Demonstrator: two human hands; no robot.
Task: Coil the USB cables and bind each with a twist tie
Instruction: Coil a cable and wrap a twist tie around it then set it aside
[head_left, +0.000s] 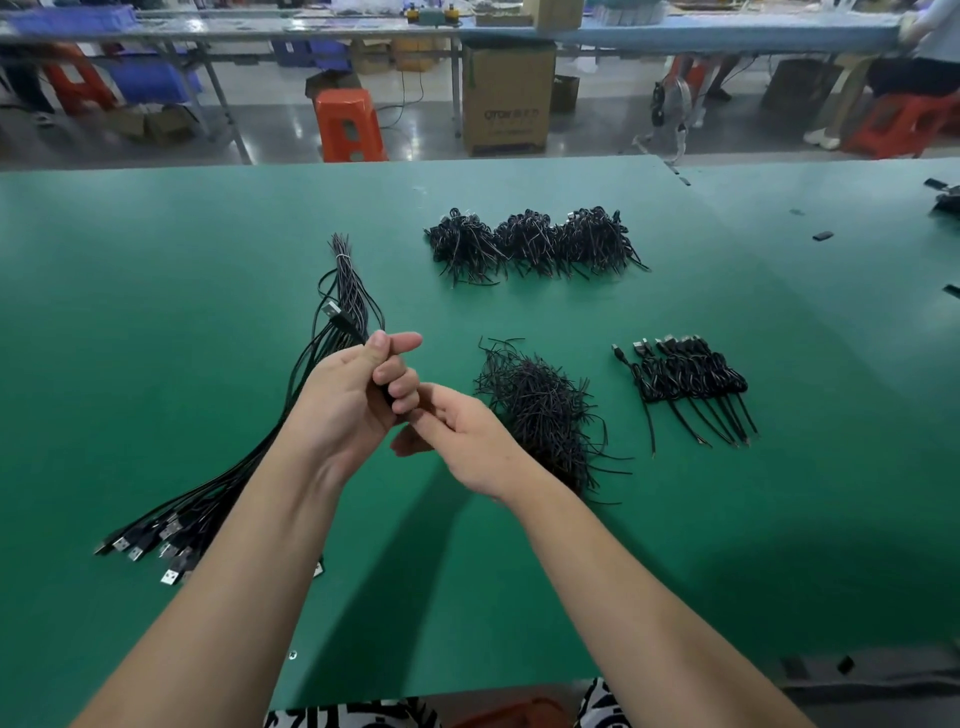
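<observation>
My left hand (358, 389) grips a coiled black USB cable (340, 318), its silver plug poking out above the thumb. My right hand (462, 436) sits just right of it, fingers curled toward the coil; what they pinch is hidden. A bundle of uncoiled USB cables (208, 499) lies on the left, tied at its far end, plugs fanned toward me. A loose heap of black twist ties (540, 405) lies right of my hands. A row of several coiled, tied cables (685, 379) rests further right. Large piles of finished coils (530, 244) sit further back.
The green table (156, 312) stretches wide, with its near edge (415, 691) by my lap. Small black bits (823, 236) lie at the far right. Beyond the table stand an orange stool (348, 124), a cardboard box (506, 98) and another workbench.
</observation>
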